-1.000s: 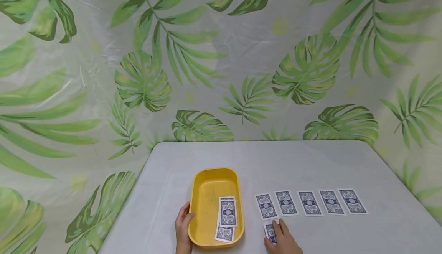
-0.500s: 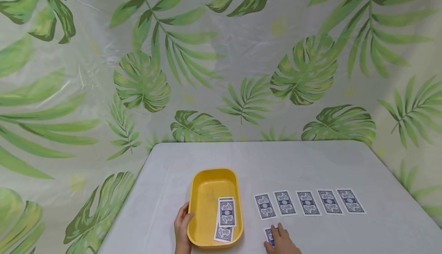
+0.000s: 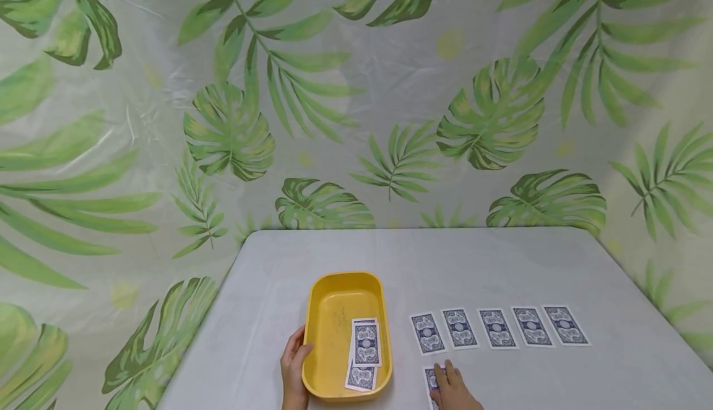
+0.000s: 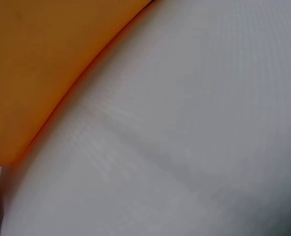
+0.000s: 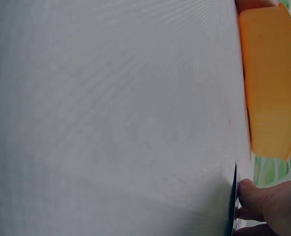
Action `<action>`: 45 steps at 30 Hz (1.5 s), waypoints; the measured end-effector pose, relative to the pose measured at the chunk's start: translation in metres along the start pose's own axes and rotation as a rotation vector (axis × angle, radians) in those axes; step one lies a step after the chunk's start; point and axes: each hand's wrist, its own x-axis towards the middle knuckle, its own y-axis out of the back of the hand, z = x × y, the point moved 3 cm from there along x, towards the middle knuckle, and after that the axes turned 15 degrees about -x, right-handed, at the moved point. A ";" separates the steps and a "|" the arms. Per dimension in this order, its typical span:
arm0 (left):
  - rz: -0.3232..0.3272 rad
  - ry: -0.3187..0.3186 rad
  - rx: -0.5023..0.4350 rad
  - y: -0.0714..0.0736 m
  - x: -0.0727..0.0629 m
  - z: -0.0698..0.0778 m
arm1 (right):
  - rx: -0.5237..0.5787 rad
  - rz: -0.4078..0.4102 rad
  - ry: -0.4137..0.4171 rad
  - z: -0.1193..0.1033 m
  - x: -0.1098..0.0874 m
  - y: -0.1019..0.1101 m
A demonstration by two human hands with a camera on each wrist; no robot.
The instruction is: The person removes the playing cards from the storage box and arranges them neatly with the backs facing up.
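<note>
My left hand [image 3: 293,363] grips the left rim of a yellow tray [image 3: 388,342], its thumb over the edge. Inside, at the tray's right, several playing cards [image 3: 367,343] lie overlapped, patterned backs up. My right hand [image 3: 455,391] rests its fingertips on another playing card [image 3: 429,380] at the table's near side, covering part of it. The right wrist view shows that card [image 5: 233,206] nearly edge-on, with the thumb and fingertips [image 5: 246,189] against its upper face. Only the orange-looking tray side [image 4: 47,64] and tabletop fill most of the left wrist view.
A row of several face-down playing cards [image 3: 497,328] lies across the right of the white table [image 3: 445,261], just beyond my right hand. Behind the table hangs a leaf-patterned sheet [image 3: 312,119].
The card under my right hand has shifted slightly toward me and left, and more of its left side shows. The left hand and tray stay in place.
</note>
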 end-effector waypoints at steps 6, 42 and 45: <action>0.001 0.004 0.009 0.000 0.001 0.000 | -0.098 0.062 0.037 0.002 -0.001 0.002; -0.011 0.009 0.007 0.001 0.001 -0.002 | -0.098 0.413 -0.067 -0.036 -0.001 0.053; -0.008 0.011 0.010 0.002 0.002 -0.002 | -0.112 0.527 0.020 -0.053 0.002 0.063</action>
